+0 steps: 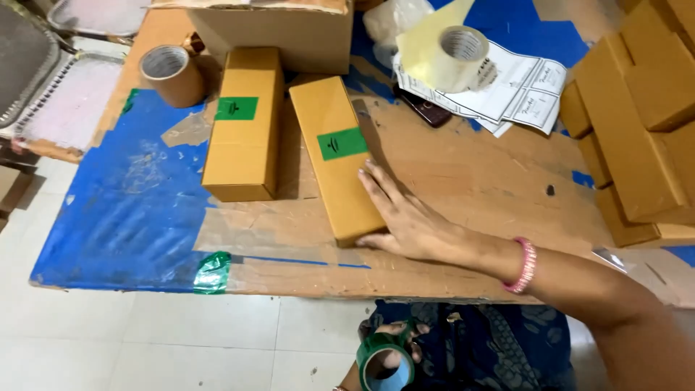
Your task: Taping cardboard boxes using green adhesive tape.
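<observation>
My right hand (405,217) lies flat on the table with fingers spread, pressed against the right side and near corner of a long tan box (337,156) with a green label. A second tan box (245,123) with a green label lies just left of it. My left hand (391,340) is below the table edge, holding a green tape roll (385,362). A pink bracelet (523,266) circles my right wrist.
A brown tape roll (172,74) stands at the back left, and a clear tape roll (456,58) rests on printed sheets (521,90). A large carton (289,32) is at the back. Stacked tan boxes (637,130) fill the right. A dark phone (423,110) lies nearby.
</observation>
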